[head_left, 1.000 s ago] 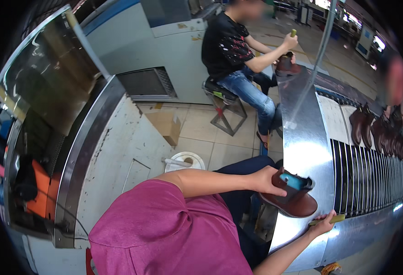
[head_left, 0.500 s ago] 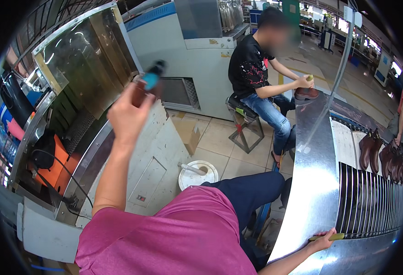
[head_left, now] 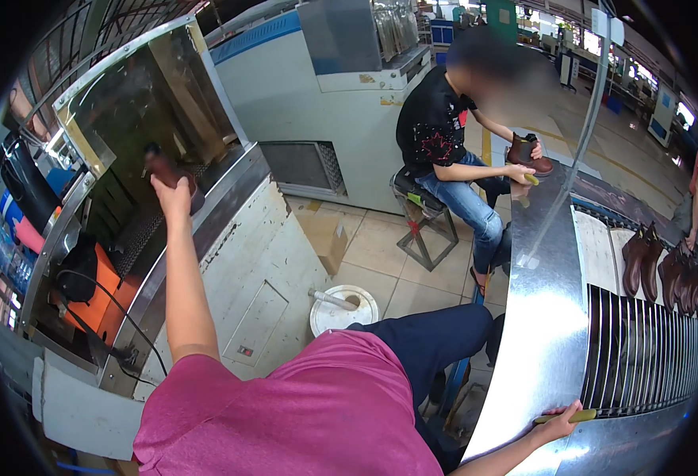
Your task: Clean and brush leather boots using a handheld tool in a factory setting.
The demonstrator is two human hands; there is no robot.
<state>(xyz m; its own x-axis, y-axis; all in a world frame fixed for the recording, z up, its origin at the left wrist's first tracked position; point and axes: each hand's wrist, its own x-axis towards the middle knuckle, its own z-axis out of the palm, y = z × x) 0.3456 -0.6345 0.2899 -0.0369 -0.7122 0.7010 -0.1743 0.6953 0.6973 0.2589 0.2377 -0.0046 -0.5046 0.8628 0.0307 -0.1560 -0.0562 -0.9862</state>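
Note:
At the left, my left hand [head_left: 173, 197] is closed on a brown ankle boot [head_left: 163, 165]. That arm is stretched out, and the boot is at the mouth of a metal-framed machine [head_left: 139, 119] with a clear hood. Parts of the boot are dark in the hood's shade. On the right, my right hand [head_left: 558, 426] grips a yellow-green stick-like tool [head_left: 584, 415] and rests on the shiny metal edge of a conveyor [head_left: 547, 317]. Both ends of the tool show beyond my fingers; its exact kind is unclear.
Across from me a seated co-worker [head_left: 436, 127] holds another brown boot [head_left: 530, 155] and a similar yellow-green tool. Several brown boots [head_left: 642, 262] stand along the barred conveyor. A white bucket [head_left: 365, 297] and cardboard box [head_left: 325, 238] are on the floor.
My left hand has moved the boot left and away from me, to the hooded machine. My right hand stays put. The co-worker's tool has moved lower beside their boot.

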